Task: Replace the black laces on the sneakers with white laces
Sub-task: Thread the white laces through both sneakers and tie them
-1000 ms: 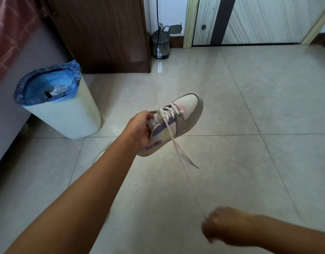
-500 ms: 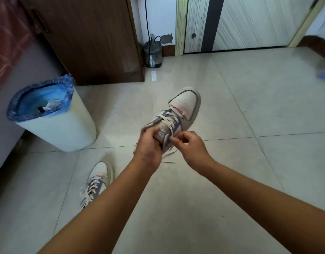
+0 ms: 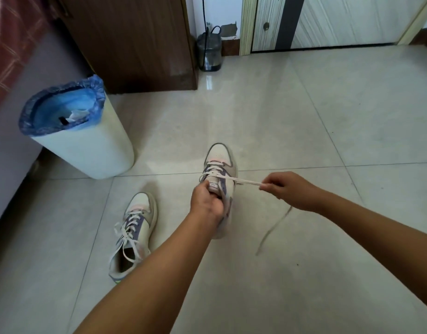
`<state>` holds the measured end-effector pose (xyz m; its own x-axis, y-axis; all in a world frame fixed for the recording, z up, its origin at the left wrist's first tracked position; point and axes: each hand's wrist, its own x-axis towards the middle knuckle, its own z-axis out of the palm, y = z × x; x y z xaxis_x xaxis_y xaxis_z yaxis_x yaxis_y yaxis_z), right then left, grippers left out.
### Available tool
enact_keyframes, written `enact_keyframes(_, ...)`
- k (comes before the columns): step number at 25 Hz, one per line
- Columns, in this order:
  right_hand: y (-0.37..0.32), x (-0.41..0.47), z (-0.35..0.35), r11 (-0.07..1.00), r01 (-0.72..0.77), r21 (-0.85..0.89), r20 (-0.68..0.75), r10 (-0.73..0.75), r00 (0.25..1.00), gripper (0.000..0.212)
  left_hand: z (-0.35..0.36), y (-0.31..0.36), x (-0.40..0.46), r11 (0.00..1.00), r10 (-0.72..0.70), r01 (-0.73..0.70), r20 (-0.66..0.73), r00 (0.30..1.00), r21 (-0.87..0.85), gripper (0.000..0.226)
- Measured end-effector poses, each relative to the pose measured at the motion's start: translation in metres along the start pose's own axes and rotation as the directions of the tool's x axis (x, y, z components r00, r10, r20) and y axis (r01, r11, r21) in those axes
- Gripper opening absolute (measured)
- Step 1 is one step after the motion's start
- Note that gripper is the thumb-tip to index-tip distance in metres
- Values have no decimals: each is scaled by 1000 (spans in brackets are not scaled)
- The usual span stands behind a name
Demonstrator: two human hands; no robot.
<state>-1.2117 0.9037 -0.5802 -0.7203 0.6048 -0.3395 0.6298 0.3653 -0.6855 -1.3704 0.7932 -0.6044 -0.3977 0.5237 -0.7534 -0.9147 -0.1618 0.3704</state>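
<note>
Presumably so that the eyelets stay steady, the sneaker (image 3: 218, 182) is gripped at its tongue by the left hand (image 3: 207, 203), whose fingers are curled round the collar, toe pointing to twelve o'clock. Toward three o'clock, the white lace (image 3: 247, 182) is pinched between the closed fingertips of the right hand (image 3: 285, 190) and drawn taut sideways, likely to pull slack through. Its free end is trailed toward five o'clock. At eight o'clock, the second sneaker (image 3: 135, 227), laced white, is left on the floor (image 3: 304, 131).
</note>
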Motion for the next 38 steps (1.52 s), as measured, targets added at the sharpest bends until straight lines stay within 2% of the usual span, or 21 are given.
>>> enact_keyframes(3,28,-6,2,973,7,-230,30,0,1000,20,-24,-28,13,999,-26,22,-189,982,-27,24)
enact_keyframes(5,42,-7,9,891,13,-453,77,25,997,26,-40,-47,8,990,-10,47,-267,964,135,30)
enact_keyframes(7,60,-7,18,658,179,-731,113,-142,983,28,-42,-59,-2,952,-5,97,-303,953,290,33)
enact_keyframes(9,79,-6,21,411,327,-851,150,-407,901,25,-40,-54,-15,901,-76,192,-294,953,389,32)
enact_keyframes(10,85,-5,18,362,344,-866,142,-482,865,25,-38,-47,-22,840,-150,273,-282,947,468,28)
enact_keyframes(12,93,-5,11,357,340,-870,81,-578,812,22,-37,-25,-31,594,-180,320,-265,947,738,20)
enact_keyframes(13,96,-5,8,337,350,-874,72,-622,780,19,-38,-15,-28,458,-84,218,-202,976,862,17)
enact_keyframes(14,98,-6,6,315,360,-878,76,-650,756,15,-39,-5,-21,264,112,43,-75,991,964,17)
enact_keyframes(15,102,-7,5,293,362,-885,76,-677,732,12,-40,2,-11,-8,256,-118,116,960,993,17)
enact_keyframes(16,104,-7,4,280,356,-891,70,-692,718,10,-41,4,2,-243,269,-240,303,914,940,17)
enact_keyframes(17,105,-6,3,279,348,-895,55,-705,707,11,-42,2,16,-400,186,-335,433,882,853,20)
enact_keyframes(18,104,-6,1,283,338,-898,43,-707,706,11,-43,-2,27,-485,66,-390,477,876,783,23)
enact_keyframes(20,105,0,-1,293,313,-903,3,-726,687,12,-46,-14,43,-595,-66,-400,454,889,697,24)
enact_keyframes(22,103,3,2,353,249,-902,-69,-687,723,10,-42,-15,52,-584,-61,-391,442,895,711,21)
enact_keyframes(24,92,5,25,429,130,-894,-163,-581,797,38,-38,-12,51,-516,-64,-367,392,918,774,20)
enact_keyframes(26,72,6,66,494,98,-864,-165,-461,872,63,-36,-10,49,-451,-114,-360,347,931,817,21)
enact_keyframes(27,61,8,88,499,145,-855,-120,-461,880,62,-36,-9,46,-405,-149,-360,328,933,841,22)
enact_keyframes(29,41,11,121,495,231,-837,-71,-518,852,40,-36,-9,39,-333,-188,-349,301,935,876,22)
enact_keyframes(31,35,15,130,512,234,-826,-102,-545,832,22,-38,-6,36,-290,-167,-326,287,943,900,23)
enact_keyframes(35,42,21,131,630,199,-751,-251,-551,796,12,-46,-3,32,-200,-212,-316,274,938,928,20)
enact_keyframes(38,43,22,134,679,270,-683,-236,-555,798,8,-48,-2,29,-159,-222,-320,281,933,934,20)
